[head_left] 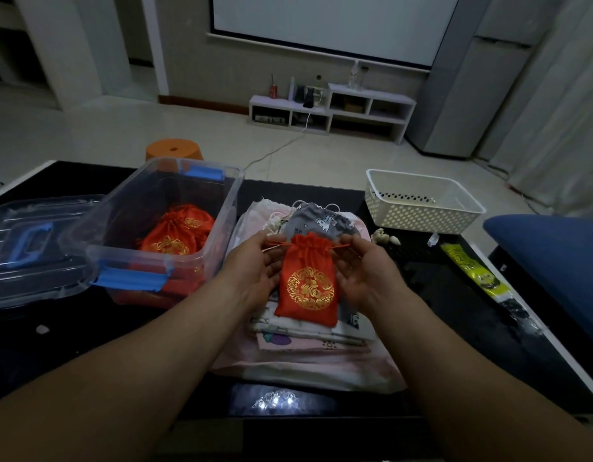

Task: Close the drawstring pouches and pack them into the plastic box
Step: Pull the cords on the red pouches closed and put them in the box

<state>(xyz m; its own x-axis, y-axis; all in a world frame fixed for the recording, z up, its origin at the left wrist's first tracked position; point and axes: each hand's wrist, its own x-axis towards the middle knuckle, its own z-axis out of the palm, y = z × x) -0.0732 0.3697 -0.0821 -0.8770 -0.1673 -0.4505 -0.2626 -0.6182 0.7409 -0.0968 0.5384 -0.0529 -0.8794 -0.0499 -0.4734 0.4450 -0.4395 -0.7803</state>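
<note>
A red drawstring pouch (308, 281) with a gold emblem lies on a stack of pale cloth pouches (308, 348), its neck gathered tight. My left hand (255, 268) pinches the red cord on the pouch's left side. My right hand (365, 271) pinches the cord on its right side. A grey printed pouch (321, 221) lies just behind. The clear plastic box (228, 195) with blue latches stands to the left, and red pouches (178, 231) with gold prints lie inside it.
The box's clear lid (31, 248) with a blue handle lies at the far left. A white perforated basket (421, 205) stands at the back right. A yellow-green packet (475, 271) lies at the right, small shells (385, 238) near the basket, a blue cushion (555, 261) beyond the table edge.
</note>
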